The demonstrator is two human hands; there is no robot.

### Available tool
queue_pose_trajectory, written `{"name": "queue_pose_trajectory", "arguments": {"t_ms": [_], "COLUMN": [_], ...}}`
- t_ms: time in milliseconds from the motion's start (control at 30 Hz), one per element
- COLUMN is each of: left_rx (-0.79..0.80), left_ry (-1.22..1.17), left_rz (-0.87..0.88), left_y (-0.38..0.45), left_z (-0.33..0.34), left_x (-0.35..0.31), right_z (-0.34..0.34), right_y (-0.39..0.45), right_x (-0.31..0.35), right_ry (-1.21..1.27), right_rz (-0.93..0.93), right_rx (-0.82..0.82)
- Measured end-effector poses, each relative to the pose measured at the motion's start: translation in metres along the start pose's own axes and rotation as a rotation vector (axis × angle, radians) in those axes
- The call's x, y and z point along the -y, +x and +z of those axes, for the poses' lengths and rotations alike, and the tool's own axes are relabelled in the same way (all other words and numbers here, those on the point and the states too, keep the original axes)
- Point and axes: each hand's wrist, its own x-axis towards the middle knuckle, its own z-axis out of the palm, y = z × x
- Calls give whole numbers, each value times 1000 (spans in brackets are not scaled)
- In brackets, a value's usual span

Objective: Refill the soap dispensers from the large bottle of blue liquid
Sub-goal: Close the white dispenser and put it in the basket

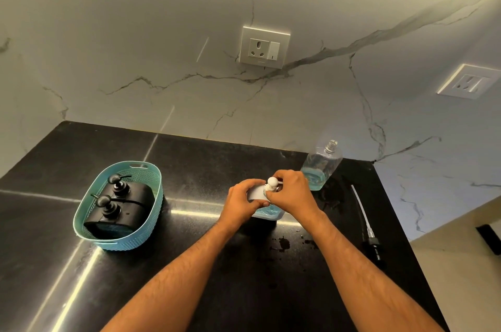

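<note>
The white pump (272,184) is being pinched by the right hand (291,192) while the refilled dispenser (267,213), mid-counter, is gripped by the left hand (242,203); tightening is judged next.

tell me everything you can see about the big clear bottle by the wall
The large bottle is clear plastic by its look, squarish, with a bare threaded neck and no cap. It stands upright on the black counter near the marble wall, just beyond the right hand, which hides its lower left corner. Only a shallow layer of blue liquid is left at its bottom.
</note>
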Motion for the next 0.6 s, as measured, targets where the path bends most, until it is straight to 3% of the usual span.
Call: {"name": "queue_pose_trajectory", "arguments": {"t_ms": [233,467,600], "left_rx": [8,3,0], "left_ry": [6,30,36], "left_rz": [8,40,43], "left_y": [0,1,1], "left_z": [0,1,1], "left_x": [2,4,4], "right_z": [5,12,14], "right_y": [-6,-12,-13], "right_x": [-8,-8,-8], "right_ry": [4,68,45], "right_rz": [31,-89,-47], "right_rx": [-126,-115,-134]}}
